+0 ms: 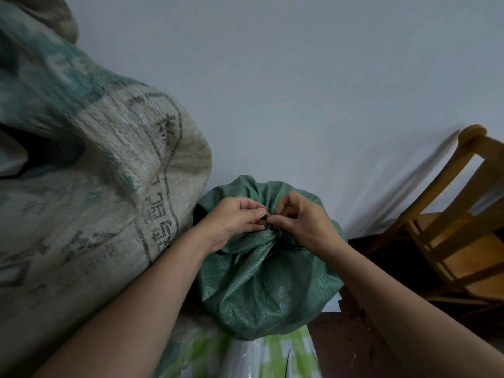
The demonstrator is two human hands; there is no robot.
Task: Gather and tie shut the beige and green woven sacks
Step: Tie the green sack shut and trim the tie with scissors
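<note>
hands together atop the green sack (261, 285): left hand (235, 222) and right hand (303, 219) both pinch its gathered neck.

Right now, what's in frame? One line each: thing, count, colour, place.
green woven sack: 1, green, centre, upright, neck gathered
beige woven sack: 1, beige with teal and dark print, left, beside the green one
small dark piece: 1, dark, at the green sack's neck, too small to identify
wooden chair: 1, yellow-brown, right, by the wall
checked plastic: 1, green and white, bottom centre, below the green sack
wall: 1, pale grey-blue, behind
floor: 1, dark brown, lower right
left hand: 1, bare, pinches the dark piece
right hand: 1, bare, pinches it from the other side
</note>
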